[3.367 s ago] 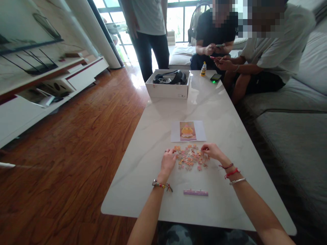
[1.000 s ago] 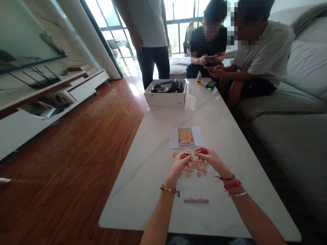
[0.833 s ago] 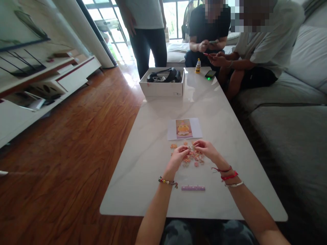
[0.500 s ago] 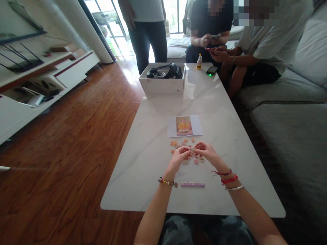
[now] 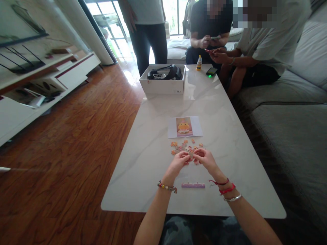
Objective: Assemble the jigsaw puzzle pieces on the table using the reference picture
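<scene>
Left hand [image 5: 177, 164] and right hand [image 5: 208, 163] meet fingertip to fingertip, both pinching a small piece [image 5: 190, 154] between them, neither nearer. Loose pieces [image 5: 181, 148] lie just beyond on the desk [image 5: 127, 183]; the purple strip [image 5: 193, 185] lies crosswise, nearer the person.

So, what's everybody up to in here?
Someone's left hand and right hand meet above a white table, pinching what looks like a small puzzle piece between them. Loose pieces lie scattered under and beyond the hands, near a printed sheet. A purple strip lies closer to the person. Farther back, two seated people hold phones.
</scene>
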A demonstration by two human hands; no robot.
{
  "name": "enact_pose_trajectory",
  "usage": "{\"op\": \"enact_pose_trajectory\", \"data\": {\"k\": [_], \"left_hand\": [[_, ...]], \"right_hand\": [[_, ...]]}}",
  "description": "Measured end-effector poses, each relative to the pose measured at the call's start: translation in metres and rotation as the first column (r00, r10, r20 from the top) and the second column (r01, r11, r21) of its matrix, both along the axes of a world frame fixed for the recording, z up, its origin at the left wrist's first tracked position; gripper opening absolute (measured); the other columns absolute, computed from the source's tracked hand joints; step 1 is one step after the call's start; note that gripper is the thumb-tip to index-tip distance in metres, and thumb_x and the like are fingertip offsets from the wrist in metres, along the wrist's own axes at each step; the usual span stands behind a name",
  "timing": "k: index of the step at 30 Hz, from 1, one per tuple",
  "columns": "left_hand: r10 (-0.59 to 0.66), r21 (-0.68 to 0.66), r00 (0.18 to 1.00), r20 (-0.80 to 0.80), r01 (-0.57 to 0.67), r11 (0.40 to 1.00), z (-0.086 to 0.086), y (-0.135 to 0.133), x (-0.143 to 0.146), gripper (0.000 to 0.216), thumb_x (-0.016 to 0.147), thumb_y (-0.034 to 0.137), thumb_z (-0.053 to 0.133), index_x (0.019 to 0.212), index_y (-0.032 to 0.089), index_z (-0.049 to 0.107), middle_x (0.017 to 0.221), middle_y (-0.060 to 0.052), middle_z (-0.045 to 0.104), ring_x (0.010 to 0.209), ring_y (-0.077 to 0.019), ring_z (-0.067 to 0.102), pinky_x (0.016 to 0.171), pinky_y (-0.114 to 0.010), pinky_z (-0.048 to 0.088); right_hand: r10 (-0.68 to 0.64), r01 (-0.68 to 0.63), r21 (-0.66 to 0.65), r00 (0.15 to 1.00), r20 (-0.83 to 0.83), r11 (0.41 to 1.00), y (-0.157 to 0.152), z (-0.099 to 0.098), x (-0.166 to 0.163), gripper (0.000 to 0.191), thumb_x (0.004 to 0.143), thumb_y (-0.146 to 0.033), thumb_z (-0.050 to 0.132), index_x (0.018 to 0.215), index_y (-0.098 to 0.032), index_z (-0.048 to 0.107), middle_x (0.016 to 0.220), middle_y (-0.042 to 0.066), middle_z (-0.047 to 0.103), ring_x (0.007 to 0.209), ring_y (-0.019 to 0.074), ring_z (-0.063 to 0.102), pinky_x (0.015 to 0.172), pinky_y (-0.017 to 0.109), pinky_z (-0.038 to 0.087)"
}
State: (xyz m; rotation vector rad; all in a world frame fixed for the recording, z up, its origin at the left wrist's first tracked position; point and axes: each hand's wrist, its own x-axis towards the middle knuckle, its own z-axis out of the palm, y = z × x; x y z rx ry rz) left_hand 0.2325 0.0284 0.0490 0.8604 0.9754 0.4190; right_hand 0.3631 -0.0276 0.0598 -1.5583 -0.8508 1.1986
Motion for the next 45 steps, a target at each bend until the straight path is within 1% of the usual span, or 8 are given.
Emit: {"op": "enact_pose_trajectory", "data": {"k": [9,18,22,26,31,35,41,45], "left_hand": [[-0.038,0.008,0.999,0.001,0.038,0.999,-0.001,-0.002,-0.003,0.024,0.059,0.03,0.066,0.072,0.012,0.055,0.064,-0.001,0.058,0.064,-0.0083,0.055,0.048,-0.016,0.031],[-0.027,0.182,0.99,-0.137,0.052,0.982,0.003,-0.005,-0.001,0.024,0.063,0.036,0.059,0.067,0.013,0.056,0.06,-0.001,0.057,0.064,-0.0106,0.054,0.049,-0.018,0.032],[-0.068,0.195,0.984,-0.166,0.101,0.976,0.001,-0.014,-0.007,0.022,0.064,0.035,0.057,0.068,0.014,0.055,0.063,-0.001,0.058,0.065,-0.011,0.054,0.048,-0.018,0.032],[-0.092,0.257,0.973,-0.21,0.146,0.955,-0.009,-0.032,-0.02,0.015,0.065,0.026,0.056,0.074,0.015,0.052,0.062,0.001,0.058,0.06,-0.0098,0.054,0.052,-0.019,0.036],[-0.102,0.417,0.924,-0.369,0.262,0.87,-0.019,-0.051,-0.03,0.013,0.069,0.016,0.05,0.082,0.018,0.052,0.067,0.001,0.061,0.06,-0.0098,0.054,0.057,-0.02,0.039],[-0.048,0.527,0.826,-0.562,0.402,0.748,-0.019,-0.056,-0.028,0.014,0.074,0.019,0.047,0.087,0.02,0.053,0.074,-0.001,0.062,0.066,-0.0118,0.055,0.062,-0.022,0.039],[0.109,0.554,0.609,-0.785,0.614,0.563,-0.016,-0.056,-0.016,0.018,0.08,0.025,0.041,0.093,0.02,0.053,0.102,-0.009,0.055,0.093,-0.0173,0.052,0.072,-0.025,0.04],[0.133,0.567,0.592,-0.795,0.645,0.512,-0.018,-0.057,-0.019,0.021,0.083,0.027,0.037,0.097,0.022,0.052,0.105,-0.008,0.051,0.098,-0.0163,0.049,0.074,-0.024,0.041]], "right_hand": [[0.048,-0.048,0.003,0.997,0.062,0.999,0.001,-0.002,0.0,0.027,0.059,-0.037,0.063,0.071,-0.015,0.053,0.054,0.0,0.059,0.045,0.0122,0.056,0.038,0.02,0.041],[0.061,-0.062,0.03,0.997,0.05,0.998,0.002,-0.003,-0.003,0.028,0.059,-0.039,0.063,0.07,-0.017,0.051,0.054,0.0,0.06,0.046,0.0129,0.057,0.04,0.021,0.042],[0.104,-0.105,0.016,0.993,0.061,0.994,-0.009,-0.006,-0.005,0.026,0.061,-0.038,0.061,0.071,-0.017,0.051,0.055,0.0,0.06,0.048,0.0133,0.058,0.043,0.021,0.042],[0.179,-0.176,-0.04,0.977,0.113,0.984,-0.029,-0.017,-0.009,0.021,0.063,-0.036,0.059,0.069,-0.017,0.051,0.058,0.0,0.06,0.052,0.0133,0.059,0.049,0.023,0.043],[0.266,-0.251,-0.09,0.922,0.282,0.964,-0.045,-0.031,-0.011,0.014,0.068,-0.031,0.054,0.064,-0.018,0.053,0.061,0.0,0.059,0.054,0.0121,0.055,0.053,0.023,0.041],[0.262,-0.24,-0.105,0.858,0.441,0.965,-0.046,-0.035,-0.012,0.01,0.069,-0.027,0.054,0.064,-0.018,0.055,0.062,0.002,0.059,0.057,0.0128,0.053,0.054,0.023,0.039],[0.221,-0.229,-0.068,0.752,0.621,0.971,-0.038,-0.035,-0.015,0.007,0.07,-0.019,0.051,0.064,-0.017,0.054,0.065,0.002,0.058,0.058,0.0124,0.051,0.057,0.023,0.038],[0.201,-0.22,-0.065,0.686,0.699,0.973,-0.037,-0.037,-0.016,0.006,0.071,-0.019,0.051,0.066,-0.016,0.054,0.065,0.002,0.056,0.06,0.0124,0.05,0.058,0.023,0.037]]}}
